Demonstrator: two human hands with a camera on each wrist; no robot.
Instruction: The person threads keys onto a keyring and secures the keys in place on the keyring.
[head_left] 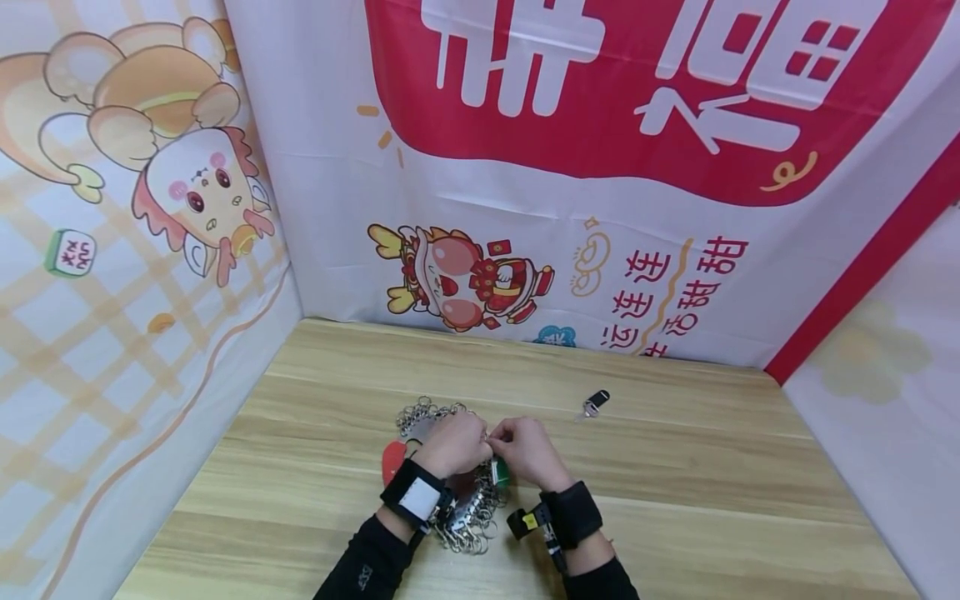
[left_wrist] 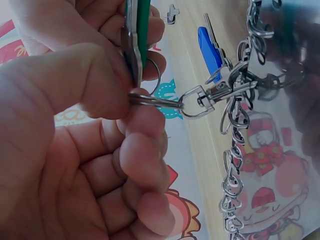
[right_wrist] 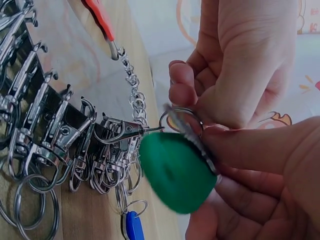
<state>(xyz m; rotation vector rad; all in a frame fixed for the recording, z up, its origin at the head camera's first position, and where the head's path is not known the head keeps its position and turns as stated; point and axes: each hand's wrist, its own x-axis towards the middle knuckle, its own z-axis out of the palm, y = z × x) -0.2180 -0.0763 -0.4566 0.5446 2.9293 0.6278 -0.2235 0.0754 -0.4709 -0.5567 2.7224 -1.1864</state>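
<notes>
Over the wooden surface (head_left: 712,467), beside a row of metal clasps (right_wrist: 82,145), I held both hands close together. Left hand (head_left: 457,443): thumb and fingers pinched a split ring (left_wrist: 159,102), linked to a swivel clasp (left_wrist: 215,96) that projected from the row. Right hand (head_left: 528,454): thumb and fingers gripped a green tag (right_wrist: 175,172) by the metal piece at its edge, just beside that ring. A blue tag (right_wrist: 134,226) and a red tag (head_left: 392,461) showed near the row. A black tag (head_left: 599,398) with metal attached lay well apart, farther back and to the right.
</notes>
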